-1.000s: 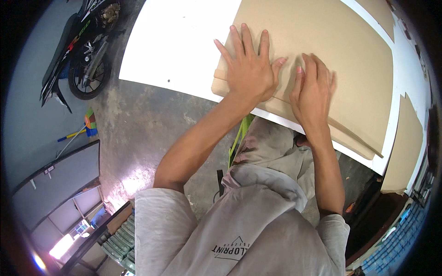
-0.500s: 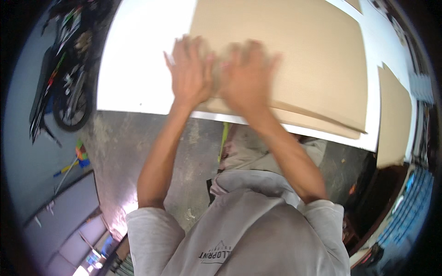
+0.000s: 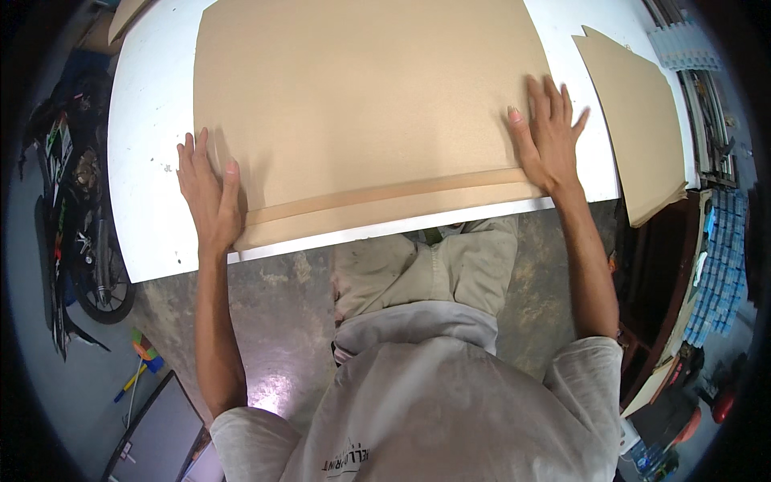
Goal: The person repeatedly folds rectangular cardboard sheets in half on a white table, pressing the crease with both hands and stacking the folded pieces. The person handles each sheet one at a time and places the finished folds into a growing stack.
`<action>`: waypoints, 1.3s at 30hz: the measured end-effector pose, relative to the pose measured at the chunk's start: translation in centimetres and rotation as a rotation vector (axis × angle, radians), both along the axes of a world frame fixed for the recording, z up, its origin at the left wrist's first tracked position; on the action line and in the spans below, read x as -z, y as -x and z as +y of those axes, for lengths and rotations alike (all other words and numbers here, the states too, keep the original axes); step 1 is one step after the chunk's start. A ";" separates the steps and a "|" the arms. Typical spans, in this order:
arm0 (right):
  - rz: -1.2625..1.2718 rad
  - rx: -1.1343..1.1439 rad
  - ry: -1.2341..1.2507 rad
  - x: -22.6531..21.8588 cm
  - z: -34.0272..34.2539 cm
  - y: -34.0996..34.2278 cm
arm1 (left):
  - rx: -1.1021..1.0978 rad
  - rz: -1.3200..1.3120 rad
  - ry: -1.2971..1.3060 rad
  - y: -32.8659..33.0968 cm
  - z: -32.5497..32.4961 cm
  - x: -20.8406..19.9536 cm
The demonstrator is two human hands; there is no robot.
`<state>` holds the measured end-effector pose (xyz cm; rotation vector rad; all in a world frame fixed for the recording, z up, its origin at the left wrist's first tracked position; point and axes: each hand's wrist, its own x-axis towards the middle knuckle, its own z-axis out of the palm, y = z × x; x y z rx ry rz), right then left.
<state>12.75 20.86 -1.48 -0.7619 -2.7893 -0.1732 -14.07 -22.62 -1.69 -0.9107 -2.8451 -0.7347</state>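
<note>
A large brown cardboard sheet (image 3: 369, 96) lies flat on the white table (image 3: 148, 161). Along the near side, a narrow folded strip or second layer of cardboard (image 3: 385, 201) shows, parallel to the table's front edge. At the sheet's left edge rests my left hand (image 3: 210, 193), its fingers stretched forward and the thumb apart. My right hand (image 3: 550, 140) lies across the right edge with its fingers spread. Both hands are open, pressing flat against or beside the cardboard; neither grasps anything.
More brown cardboard (image 3: 642, 128) lies at the table's right end, overhanging its near edge. Another piece (image 3: 124, 16) is at the far left. A motorcycle (image 3: 96, 241) stands left of the table. Blue-and-white packs (image 3: 719, 265) are stacked at the right beside a dark wooden cabinet (image 3: 658, 281).
My hands have moved apart, from close together on the cardboard's left part to its two side edges. The sheet now appears more centred before me, as the view has shifted.
</note>
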 end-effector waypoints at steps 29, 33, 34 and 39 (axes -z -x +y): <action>0.320 -0.715 0.469 -3.7 -11.9 -0.9 | 0.510 0.183 -0.180 -13.4 6.6 -2.3; 0.365 -0.683 0.425 -1.7 -12.6 -1.7 | 0.515 0.238 -0.144 -13.5 7.0 -1.7; 0.376 -0.679 0.425 -1.5 -12.6 -1.5 | 0.510 0.226 -0.151 -13.5 7.1 -1.8; 0.332 -0.640 0.533 -2.7 -12.3 -1.2 | 0.492 0.120 -0.131 -13.4 7.2 -2.9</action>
